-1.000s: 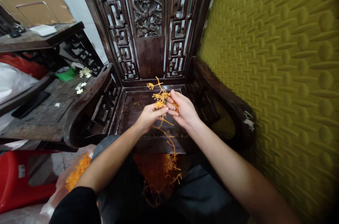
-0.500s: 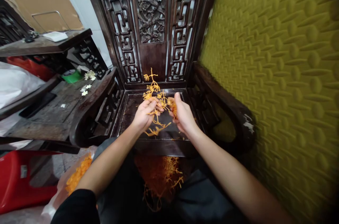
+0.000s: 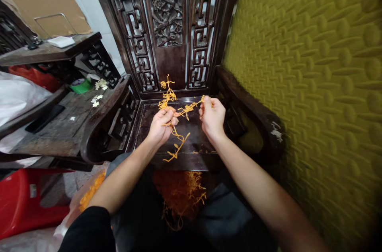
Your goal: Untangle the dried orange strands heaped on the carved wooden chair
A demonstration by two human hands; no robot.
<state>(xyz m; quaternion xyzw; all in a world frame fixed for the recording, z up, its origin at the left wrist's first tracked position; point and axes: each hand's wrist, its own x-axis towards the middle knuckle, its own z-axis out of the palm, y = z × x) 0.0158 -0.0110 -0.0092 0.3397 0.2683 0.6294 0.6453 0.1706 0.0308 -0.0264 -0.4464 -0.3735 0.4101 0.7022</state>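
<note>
An orange branching sprig point(image 3: 168, 95), thin-stemmed with small clustered twigs, is held above the seat of a dark carved wooden chair point(image 3: 146, 125). My left hand point(image 3: 162, 125) is closed round its middle, part of it rising above the fingers and a longer stem hanging below. A side branch point(image 3: 188, 107) stretches across to the right. My right hand point(image 3: 212, 117) pinches the far end of that branch, its fingertips partly hidden behind the thumb and the back of the hand. Small orange bits point(image 3: 204, 152) lie on the seat's front part.
More orange sprigs point(image 3: 193, 188) are heaped below the seat, between my legs. At left, a bag holds orange pieces point(image 3: 92, 191) near a red stool point(image 3: 18, 204). A side table point(image 3: 59, 132) bears green tape point(image 3: 81, 86), white flowers point(image 3: 100, 84) and a dark phone-like slab point(image 3: 44, 119).
My right hand has turned over and moved slightly up and right, from an open-thumbed pose to a pinch. The side branch is now drawn out between both hands.
</note>
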